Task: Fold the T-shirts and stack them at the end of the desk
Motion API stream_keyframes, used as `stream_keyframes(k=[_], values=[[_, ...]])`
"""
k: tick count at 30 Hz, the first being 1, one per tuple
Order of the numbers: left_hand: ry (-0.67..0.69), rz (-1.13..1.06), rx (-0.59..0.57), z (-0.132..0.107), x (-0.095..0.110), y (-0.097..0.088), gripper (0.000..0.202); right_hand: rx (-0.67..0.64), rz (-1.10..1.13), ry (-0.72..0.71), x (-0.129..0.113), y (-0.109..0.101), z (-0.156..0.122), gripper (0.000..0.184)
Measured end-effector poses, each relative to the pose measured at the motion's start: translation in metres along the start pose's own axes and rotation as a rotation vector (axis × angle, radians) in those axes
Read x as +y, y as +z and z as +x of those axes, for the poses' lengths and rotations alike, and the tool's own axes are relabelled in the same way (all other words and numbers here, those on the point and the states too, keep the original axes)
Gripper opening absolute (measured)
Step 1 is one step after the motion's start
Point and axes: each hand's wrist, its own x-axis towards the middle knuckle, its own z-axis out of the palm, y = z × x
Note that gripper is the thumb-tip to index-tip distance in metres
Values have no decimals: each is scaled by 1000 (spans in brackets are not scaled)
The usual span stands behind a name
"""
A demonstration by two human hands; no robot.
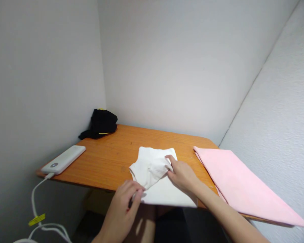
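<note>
A small white garment [152, 158], which looks like a T-shirt with a sleeve opening at its left, lies at the front edge of the wooden table. Part of it is folded over a smooth white lower layer that reaches past the table edge. My left hand [124, 206] is closed at the near left corner, thumb and fingers pinching the fabric. Farther up on the right, my right hand [181, 173] grips a bunched part of the same garment between thumb and fingers.
Pink folded cloth [243, 185] covers the right side of the wooden table [103, 162] and overhangs its edge. At the left edge lies a white power bank [64, 160] with a white cable [34, 199] hanging down. A black cloth bundle [102, 123] sits in the back left corner by the walls.
</note>
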Motion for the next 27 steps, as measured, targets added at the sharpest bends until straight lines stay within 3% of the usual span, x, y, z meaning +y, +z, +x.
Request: stream_keyframes(k=[2, 3, 6, 9, 12, 16, 23, 27], values=[[-12, 18, -89, -3, 16, 15, 31, -105, 47, -74, -15, -11, -10, 28], [-32, 48, -91, -2, 19, 20, 33, -129, 90, -111, -21, -16, -13, 32], [-127, 95, -54, 6, 16, 26, 39, -31, 246, -165, -34, -24, -14, 43], [-214, 33, -39, 12, 10, 26, 41, 27, 465, -128, -37, -15, -1, 26], [-281, -22, -35, 13, 12, 28, 42, -129, 625, -69, -42, 2, 13, 24], [-326, -159, -16, 11, 16, 30, 45, -284, 709, -118, -61, 14, 11, 28], [-265, -281, 78, -2, 25, 25, 38, -319, 768, -191, -85, -13, -22, 23], [-128, -243, 92, -16, 41, 30, 34, -379, 790, -159, -84, -26, -39, 37]])
